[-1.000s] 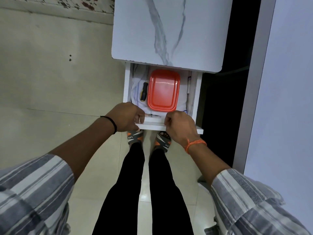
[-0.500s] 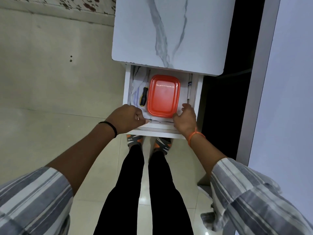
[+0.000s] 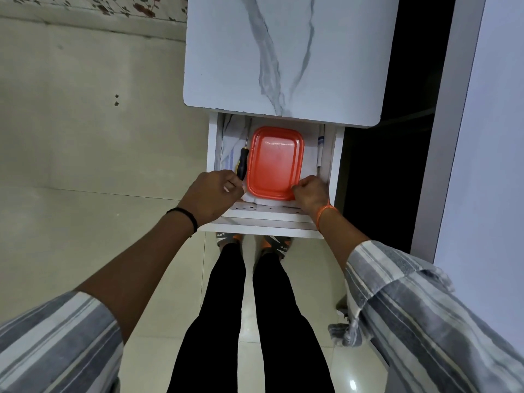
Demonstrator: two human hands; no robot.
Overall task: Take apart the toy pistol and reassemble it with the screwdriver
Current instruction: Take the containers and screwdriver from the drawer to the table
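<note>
A small white table has its drawer (image 3: 213, 143) pulled out toward me. In the drawer a red rectangular plastic container (image 3: 273, 163) lies on a white cloth (image 3: 311, 156). A screwdriver with a black and yellow handle (image 3: 242, 165) rests along the container's left side, shaft pointing away from me. My right hand (image 3: 312, 194) pinches the container's near right corner. My left hand (image 3: 215, 194) is curled at the near left corner, fingers touching the end of the screwdriver handle; what it grips is hidden. No toy pistol shows.
The marble-patterned tabletop (image 3: 283, 52) overhangs the back of the drawer. A dark gap and a pale wall panel (image 3: 487, 137) stand to the right. My legs and sandalled feet (image 3: 226, 240) are on the tiled floor just below the drawer front.
The drawer has been pulled further out. Both hands left its front edge and reached inside, the right one to the container's near right corner, the left one beside the screwdriver handle.
</note>
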